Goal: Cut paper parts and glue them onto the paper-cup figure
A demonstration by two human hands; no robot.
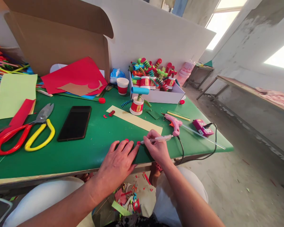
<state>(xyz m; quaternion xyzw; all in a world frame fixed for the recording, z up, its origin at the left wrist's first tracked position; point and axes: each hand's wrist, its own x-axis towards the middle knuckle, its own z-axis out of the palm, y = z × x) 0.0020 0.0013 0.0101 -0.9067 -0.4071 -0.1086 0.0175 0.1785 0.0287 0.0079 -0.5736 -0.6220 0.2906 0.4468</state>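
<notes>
My left hand [119, 159] lies flat on the green table [94, 148], fingers stretched out over a small red piece [126, 140] near the front edge. My right hand [156, 148] grips a clear pen [159, 138] and holds its tip against another small red piece [138, 142], just right of the left fingertips. Behind the hands lies a pale yellow paper strip [134, 119], and on its far end stands a paper-cup figure [137, 102] with a blue tube on top and spring-like arms.
A pink glue gun [174, 123] with a black cord lies right of the hands, beside a pencil [178, 116] and a pink box [203, 127]. A black phone [75, 122], scissors [19, 134], red paper [73, 75], a cardboard box [59, 34] and a white tray [156, 94] of figures sit further back.
</notes>
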